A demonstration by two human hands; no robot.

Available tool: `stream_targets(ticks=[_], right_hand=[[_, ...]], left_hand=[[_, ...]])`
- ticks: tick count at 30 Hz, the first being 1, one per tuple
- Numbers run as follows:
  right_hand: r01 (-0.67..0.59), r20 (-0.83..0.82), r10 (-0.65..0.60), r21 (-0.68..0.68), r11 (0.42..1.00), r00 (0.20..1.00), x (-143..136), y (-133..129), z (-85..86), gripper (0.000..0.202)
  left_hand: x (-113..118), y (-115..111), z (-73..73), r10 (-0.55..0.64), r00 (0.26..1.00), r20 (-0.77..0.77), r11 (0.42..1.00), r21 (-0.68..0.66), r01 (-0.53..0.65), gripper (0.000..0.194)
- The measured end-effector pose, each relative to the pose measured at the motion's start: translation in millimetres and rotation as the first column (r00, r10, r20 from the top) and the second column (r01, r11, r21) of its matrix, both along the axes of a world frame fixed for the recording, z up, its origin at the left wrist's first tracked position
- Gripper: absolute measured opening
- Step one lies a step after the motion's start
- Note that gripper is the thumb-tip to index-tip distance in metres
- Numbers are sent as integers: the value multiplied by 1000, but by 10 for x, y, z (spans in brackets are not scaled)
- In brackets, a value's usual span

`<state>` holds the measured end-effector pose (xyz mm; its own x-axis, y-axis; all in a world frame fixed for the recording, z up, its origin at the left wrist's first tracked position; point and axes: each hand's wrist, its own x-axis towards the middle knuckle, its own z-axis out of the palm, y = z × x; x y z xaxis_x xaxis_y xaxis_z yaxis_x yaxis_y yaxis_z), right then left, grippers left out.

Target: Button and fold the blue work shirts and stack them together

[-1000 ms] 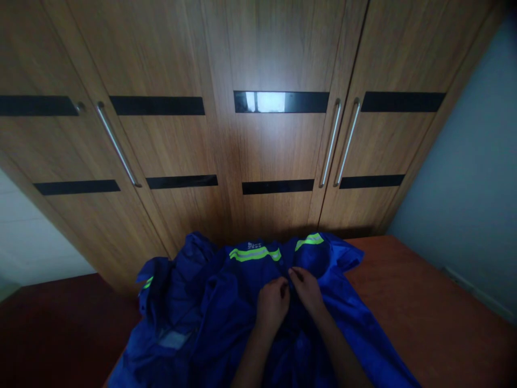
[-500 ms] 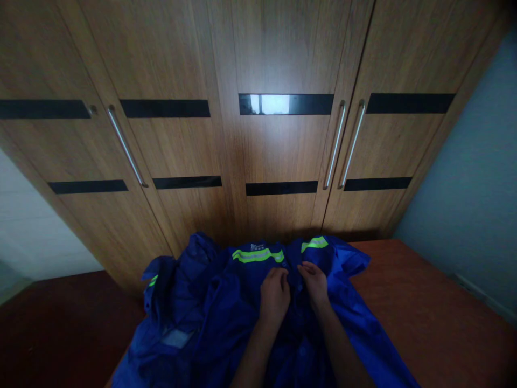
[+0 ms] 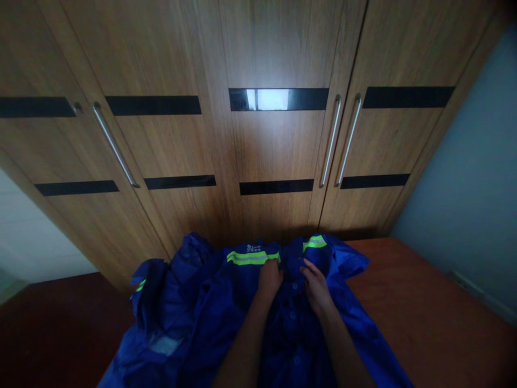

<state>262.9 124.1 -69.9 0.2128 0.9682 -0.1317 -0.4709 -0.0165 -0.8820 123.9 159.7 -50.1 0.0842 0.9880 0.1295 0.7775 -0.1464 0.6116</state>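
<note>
A dark blue work jacket (image 3: 230,307) with yellow-green reflective strips (image 3: 252,258) lies front up, its row of buttons (image 3: 293,315) running down between my forearms. On the left side of the front, just below the strip, my left hand (image 3: 270,279) is closed on the cloth; its fingertips are partly hidden. Across the button line, my right hand (image 3: 316,283) pinches the other side of the front near the top. Small white lettering (image 3: 253,248) shows above the left strip.
More crumpled blue clothing (image 3: 173,302) lies beside the jacket on the left. Behind stands a wooden wardrobe (image 3: 274,145) with metal handles (image 3: 347,140). The reddish-brown surface (image 3: 404,302) under the jacket extends right, towards a pale wall (image 3: 464,205).
My left hand has moved slightly up and left, near the reflective strip. Both hands have drawn a little apart, and more of the button line shows. The view has shifted slightly.
</note>
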Motion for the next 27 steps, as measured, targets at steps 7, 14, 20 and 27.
stream_targets(ticks=[7, 14, 20, 27], right_hand=[[-31, -38, 34, 80, 996, 999, -41, -60, 231, 47], [74, 530, -212, 271, 960, 821, -119, -55, 269, 31], [-41, 759, -208, 295, 955, 617, -191, -76, 205, 33], [16, 745, -216, 266, 964, 632, -192, -118, 207, 38]], left_hand=[[-76, 25, 55, 35, 978, 208, 998, 49, -46, 9], [-158, -129, 435, 6, 876, 483, 990, 118, -72, 7], [-165, -440, 562, -31, 792, 610, 993, 107, -44, 14], [-127, -493, 372, 8, 774, 633, 994, 81, -76, 13]])
